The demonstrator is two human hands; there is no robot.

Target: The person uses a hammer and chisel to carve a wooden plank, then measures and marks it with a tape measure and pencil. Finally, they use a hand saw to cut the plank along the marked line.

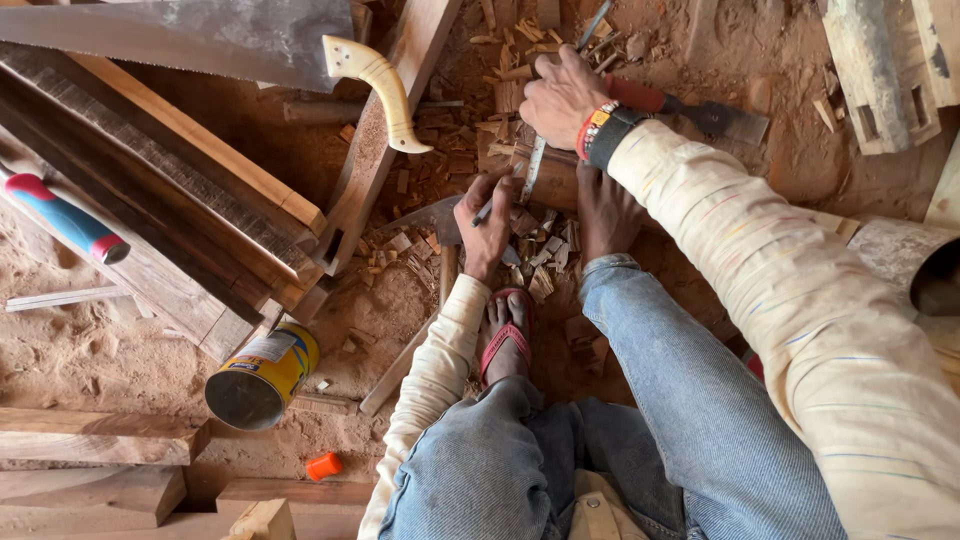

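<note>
A: Reddish-brown timber fills the view — a small wooden block (555, 180) lies on the sandy ground among wood chips (440, 165), just ahead of the person's bare right foot (605, 215). Where do the hands sit?

B: The right hand (560, 98) rests on the far end of the block, fingers curled and pressed together over a flat metal rule (532, 168) that lies across the wood. The left hand (487, 228) is at the block's near left edge; thumb and forefinger pinch a pencil (484, 211), the other fingers folded under.

A: And beside the right wrist?

B: A chisel with a red handle (680, 105) lies on the ground just past the beaded wristband (603, 128), its blade pointing right.

A: Lower in the frame?

B: The left foot, in a red sandal (505, 338), stands near the left forearm. A wooden tool handle (415, 345) lies diagonally beside it; whether the hand touches it cannot be told.

A: Surroundings at left?

B: A handsaw with a pale handle (375, 85) rests on stacked planks (170, 190). A yellow tin can (262, 375) lies on its side near them, an orange cap (324, 465) just below — well apart from both hands.
</note>
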